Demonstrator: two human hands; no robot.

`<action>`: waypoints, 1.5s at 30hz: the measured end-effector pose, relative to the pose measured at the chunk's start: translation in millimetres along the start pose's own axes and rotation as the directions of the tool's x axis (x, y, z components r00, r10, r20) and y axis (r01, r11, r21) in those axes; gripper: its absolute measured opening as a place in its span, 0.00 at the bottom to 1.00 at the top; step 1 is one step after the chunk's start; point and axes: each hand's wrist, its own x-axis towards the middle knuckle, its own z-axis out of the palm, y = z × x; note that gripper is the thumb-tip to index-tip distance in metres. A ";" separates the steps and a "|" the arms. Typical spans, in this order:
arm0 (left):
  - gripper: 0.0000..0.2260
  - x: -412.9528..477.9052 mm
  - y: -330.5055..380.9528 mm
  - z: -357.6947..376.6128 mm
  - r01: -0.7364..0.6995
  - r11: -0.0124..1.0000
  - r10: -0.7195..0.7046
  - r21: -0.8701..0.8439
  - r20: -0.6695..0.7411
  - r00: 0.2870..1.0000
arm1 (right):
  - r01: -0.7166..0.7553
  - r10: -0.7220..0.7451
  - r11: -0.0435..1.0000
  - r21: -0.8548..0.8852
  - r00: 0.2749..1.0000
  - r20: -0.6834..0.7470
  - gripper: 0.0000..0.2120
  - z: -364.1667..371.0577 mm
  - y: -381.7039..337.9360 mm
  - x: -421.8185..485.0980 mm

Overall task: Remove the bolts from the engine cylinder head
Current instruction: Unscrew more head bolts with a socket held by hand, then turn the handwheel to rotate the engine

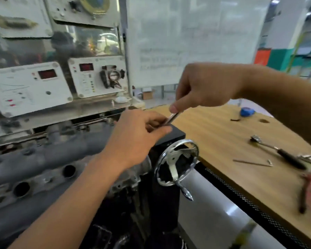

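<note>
Plainly left hand (135,137) and right hand (205,85) each close their grip on the steel tool (172,118): stiff, slick; hold low

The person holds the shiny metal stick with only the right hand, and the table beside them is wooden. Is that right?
Not quite. Both hands hold the shiny metal stick. The right hand grips its upper end and the left hand pinches its lower end, as the head view shows. The table beside them is wooden.
</note>
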 end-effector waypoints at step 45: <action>0.24 -183.3 -84.6 -93.8 0.306 0.444 -0.130 0.842 -0.278 0.952 | -0.428 0.897 0.154 0.891 0.438 0.056 0.13 317.2 88.6 -39.7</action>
